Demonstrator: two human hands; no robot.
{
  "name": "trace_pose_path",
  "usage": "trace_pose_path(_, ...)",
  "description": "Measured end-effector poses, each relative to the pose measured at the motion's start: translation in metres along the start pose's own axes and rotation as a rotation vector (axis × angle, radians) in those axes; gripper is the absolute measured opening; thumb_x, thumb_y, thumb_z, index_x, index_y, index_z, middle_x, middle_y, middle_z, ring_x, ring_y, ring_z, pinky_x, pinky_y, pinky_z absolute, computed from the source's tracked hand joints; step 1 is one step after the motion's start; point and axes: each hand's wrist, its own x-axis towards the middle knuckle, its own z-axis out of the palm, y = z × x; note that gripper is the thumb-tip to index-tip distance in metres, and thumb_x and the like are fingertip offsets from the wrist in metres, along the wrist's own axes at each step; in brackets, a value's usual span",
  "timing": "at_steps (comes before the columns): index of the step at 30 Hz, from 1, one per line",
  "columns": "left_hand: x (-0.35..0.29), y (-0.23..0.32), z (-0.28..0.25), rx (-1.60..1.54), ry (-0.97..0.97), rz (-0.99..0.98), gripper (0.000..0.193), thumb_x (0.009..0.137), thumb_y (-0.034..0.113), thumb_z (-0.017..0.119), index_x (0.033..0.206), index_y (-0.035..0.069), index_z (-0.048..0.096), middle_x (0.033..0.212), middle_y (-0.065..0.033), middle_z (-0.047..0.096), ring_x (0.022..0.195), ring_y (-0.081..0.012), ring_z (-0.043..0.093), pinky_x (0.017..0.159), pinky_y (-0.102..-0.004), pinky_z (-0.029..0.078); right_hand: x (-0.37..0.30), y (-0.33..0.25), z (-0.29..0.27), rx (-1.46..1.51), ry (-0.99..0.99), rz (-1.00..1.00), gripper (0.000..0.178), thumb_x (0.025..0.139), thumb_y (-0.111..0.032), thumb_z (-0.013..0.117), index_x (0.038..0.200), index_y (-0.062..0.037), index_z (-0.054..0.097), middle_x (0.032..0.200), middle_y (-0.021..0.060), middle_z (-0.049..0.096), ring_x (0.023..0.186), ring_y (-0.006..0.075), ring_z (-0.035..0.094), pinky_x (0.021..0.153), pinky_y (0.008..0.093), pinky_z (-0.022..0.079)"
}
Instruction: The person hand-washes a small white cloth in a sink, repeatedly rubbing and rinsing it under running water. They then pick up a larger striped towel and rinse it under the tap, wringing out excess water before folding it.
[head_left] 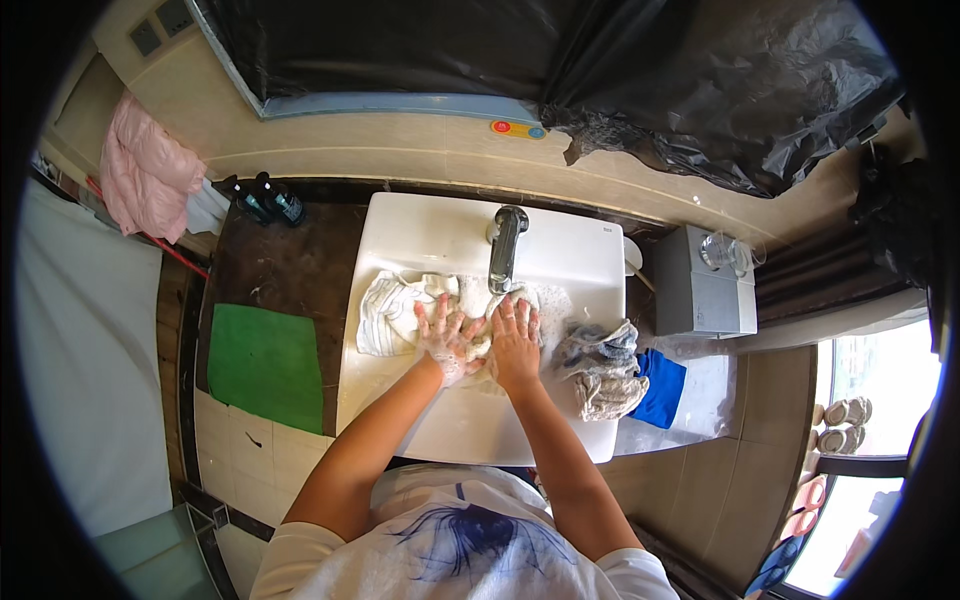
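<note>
Lying spread on soapy white fabric [388, 318], left hand [449, 345] and right hand [516, 347] are likely risking slippage: foamy suds [556, 308] are coating the white ceramic basin [405, 240] beneath.

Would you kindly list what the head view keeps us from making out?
- Head view, palms of left hand and right hand: hidden by their backs.
- Head view, sink floor beneath striped cloth: covered by it.
- Head view, label details on dark bottles: too small.

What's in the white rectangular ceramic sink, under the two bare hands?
White striped cloth shows left of the left hand; white soap suds show right of the right hand. What lies directly beneath both palms is covered, and no drain is visible.
</note>
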Motion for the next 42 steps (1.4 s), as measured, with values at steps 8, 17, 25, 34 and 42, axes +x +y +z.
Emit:
trace_pose_path(8,0.014,0.001,0.008,0.074,-0.098,-0.001,0.083,0.082,0.074,0.038,0.147,0.023,0.037,0.158,-0.0116,0.021,0.145,-0.0416,-0.008,0.104,-0.0694,-0.019,0.005,0.012,0.021,0.082,0.025,0.006,0.068,0.080,-0.023,0.055,0.144,-0.0057,0.037,0.155,0.0125,0.026,0.144,0.0362,0.021,0.119,0.0501,0.009)
trace_pose_path(17,0.025,0.003,0.023,0.097,-0.112,-0.001,0.074,0.087,0.069,0.035,0.147,0.024,0.037,0.159,-0.0101,0.018,0.145,-0.0438,-0.001,0.104,-0.0701,-0.019,0.012,0.015,0.036,0.160,0.046,0.041,0.075,0.075,-0.021,0.061,0.144,-0.0056,0.035,0.154,0.0144,0.026,0.142,0.0396,0.021,0.115,0.0552,0.015)
trace_pose_path(25,0.048,-0.002,0.064,-0.083,0.037,0.016,0.071,0.089,0.063,0.037,0.147,0.023,0.037,0.154,-0.0131,0.029,0.144,-0.0382,0.014,0.108,-0.0665,-0.006,0.033,0.019,0.044,-0.004,0.028,0.057,0.062,0.076,-0.023,0.063,0.136,-0.0149,0.045,0.141,0.0104,0.040,0.131,0.0321,0.036,0.105,0.0560,0.029)
trace_pose_path(34,0.049,-0.017,0.027,-0.753,0.338,0.021,0.076,0.074,0.054,0.070,0.135,0.020,0.042,0.127,-0.0099,0.054,0.121,-0.0292,0.050,0.108,-0.0565,0.019,0.056,0.012,0.022,0.424,0.426,0.209,0.031,0.076,-0.014,0.060,0.105,-0.0018,0.061,0.102,0.0141,0.061,0.098,0.0310,0.056,0.086,0.0445,0.042)
trace_pose_path(42,0.005,-0.017,-0.036,-0.847,0.739,0.512,0.027,0.078,0.020,0.072,0.101,0.010,0.061,0.095,-0.0076,0.062,0.084,-0.0273,0.060,0.083,-0.0406,0.041,0.049,0.007,-0.018,0.770,0.222,0.615,0.034,0.083,-0.035,0.066,0.105,-0.0091,0.065,0.060,0.0029,0.060,0.060,0.0169,0.058,0.078,0.0347,0.042)
